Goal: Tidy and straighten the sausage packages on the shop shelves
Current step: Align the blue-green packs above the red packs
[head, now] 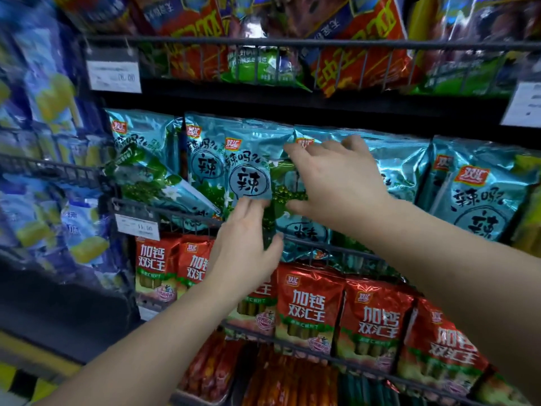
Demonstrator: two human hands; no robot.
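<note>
A black wire shelf rack (292, 43) fills the view in 3 tiers. To its left hang blurred blue and yellow bags (44, 83). On the top tier sit red and green foil packs (193, 33). The middle tier holds the row of teal foil sausage packages (480, 194), standing upright behind the wire rail, some overlapping and one at the far left tilted. Below them stands a row of red foil sausage packages (310, 306), and under those lie loose orange-red sausages (278, 382).

Both bare arms reach up to the middle tier. The right hand (336, 183) lies spread across the front of a teal pack, fingers reaching its top edge and thumb low by the green centre; the fingers look nearly straight, and no firm pinch shows. The left hand (246, 247) is held flat and upright, fingertips touching the lower edge of the front teal package with a black character bubble (248, 177), thumb out to the side, nothing grasped.

2 white price tags (114, 76) hang on the rails, their print blurred.
</note>
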